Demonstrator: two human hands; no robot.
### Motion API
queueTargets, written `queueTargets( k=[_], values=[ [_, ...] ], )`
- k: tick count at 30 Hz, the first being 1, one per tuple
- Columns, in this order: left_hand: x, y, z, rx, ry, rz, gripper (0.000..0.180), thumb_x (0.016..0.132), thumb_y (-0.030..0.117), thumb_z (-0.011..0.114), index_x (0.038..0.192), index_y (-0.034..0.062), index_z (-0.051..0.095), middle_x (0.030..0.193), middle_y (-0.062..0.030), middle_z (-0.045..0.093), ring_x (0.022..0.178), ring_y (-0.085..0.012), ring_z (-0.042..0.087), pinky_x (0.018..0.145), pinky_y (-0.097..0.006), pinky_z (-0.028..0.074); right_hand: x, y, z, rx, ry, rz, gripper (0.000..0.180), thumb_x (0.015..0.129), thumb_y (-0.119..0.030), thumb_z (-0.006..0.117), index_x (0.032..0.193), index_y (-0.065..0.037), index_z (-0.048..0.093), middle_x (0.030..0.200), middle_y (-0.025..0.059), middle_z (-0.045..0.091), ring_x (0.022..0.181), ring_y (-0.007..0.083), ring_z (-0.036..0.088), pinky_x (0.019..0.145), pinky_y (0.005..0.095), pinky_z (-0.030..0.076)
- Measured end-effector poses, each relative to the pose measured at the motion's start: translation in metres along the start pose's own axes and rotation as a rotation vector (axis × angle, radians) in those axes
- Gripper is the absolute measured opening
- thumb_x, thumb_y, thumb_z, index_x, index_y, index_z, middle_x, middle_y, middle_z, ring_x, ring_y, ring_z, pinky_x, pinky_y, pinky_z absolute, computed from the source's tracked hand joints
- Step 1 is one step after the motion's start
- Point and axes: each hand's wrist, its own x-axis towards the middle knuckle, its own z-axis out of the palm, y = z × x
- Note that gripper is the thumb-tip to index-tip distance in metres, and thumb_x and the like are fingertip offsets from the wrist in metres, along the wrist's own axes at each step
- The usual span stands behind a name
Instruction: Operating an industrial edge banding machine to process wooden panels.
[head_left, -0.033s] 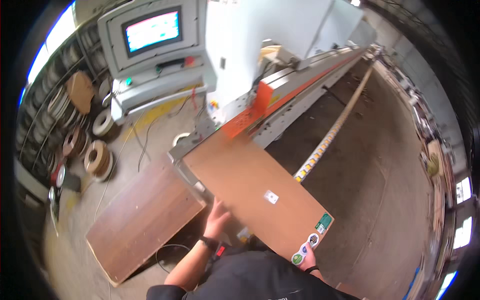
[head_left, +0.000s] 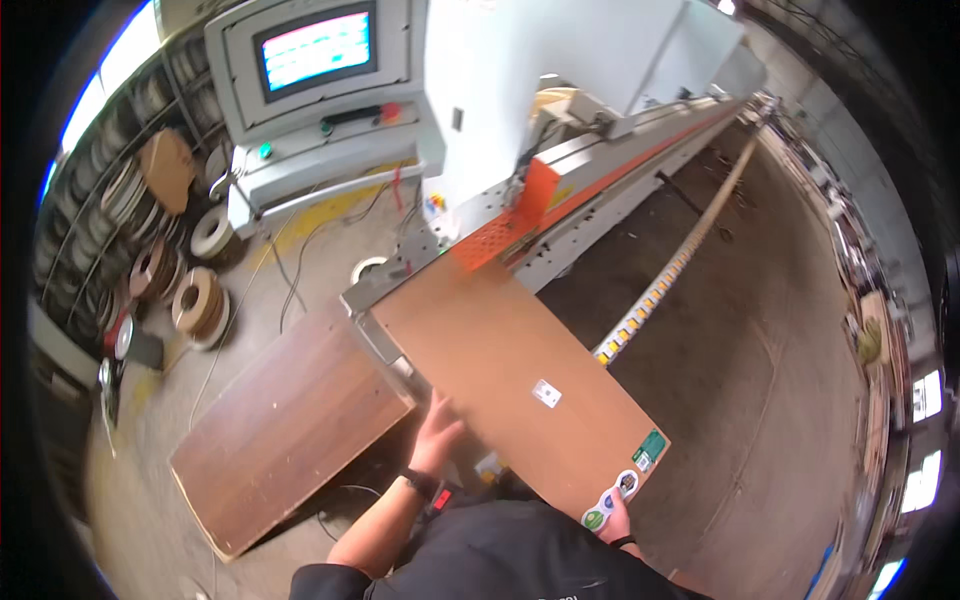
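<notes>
A brown flat board (head_left: pixel 480 350) with a small white label and several stickers slants across in front of me, its far end at the machine's metal bed (head_left: pixel 385 288). Along its left edge rests my left hand (head_left: pixel 436 440), index finger stretched forward and fingers apart, touching the edge. My right hand (head_left: pixel 616 522) is closed round the near right end of the board, beside the round stickers; some of its fingers are hidden beneath.
An orange perforated guard (head_left: pixel 512 222) stands over the board's far end. To the left lies a stack of dark wood-grain panels (head_left: pixel 290 430). Beyond are a control console (head_left: pixel 315 55) and edge-band rolls (head_left: pixel 200 308). A roller rail (head_left: pixel 650 300) runs away on the right.
The whole view has shifted slightly, with the machine and console sitting a little lower and further right. Both hands keep their places on the board.
</notes>
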Motion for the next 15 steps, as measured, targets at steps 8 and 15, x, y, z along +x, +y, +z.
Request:
queueTargets(
  k=[8, 15],
  values=[
    [0.008, -0.023, -0.026, -0.004, -0.003, 0.015, 0.066, 0.090, -0.001, 0.061, 0.151, -0.0026, 0.036, 0.169, -0.0114, -0.002, 0.155, -0.0208, 0.000, 0.124, -0.036, 0.008, -0.026, -0.012, 0.027, -0.157, 0.004, -0.041, 0.052, 0.101, -0.055, 0.048, 0.124, -0.008, 0.054, 0.123, 0.0126, 0.062, 0.113, 0.0349, 0.061, 0.098, 0.0527, 0.049],
    [0.026, -0.026, -0.005, -0.034, -0.031, -0.004, 0.065, 0.091, -0.001, 0.061, 0.152, -0.0004, 0.037, 0.169, -0.0092, -0.003, 0.155, -0.0203, 0.000, 0.124, -0.037, 0.009, -0.005, -0.036, 0.016, -0.191, -0.006, -0.051, 0.059, 0.102, -0.056, 0.043, 0.131, -0.005, 0.051, 0.127, 0.0143, 0.061, 0.117, 0.0358, 0.059, 0.100, 0.0518, 0.048]
  ],
)
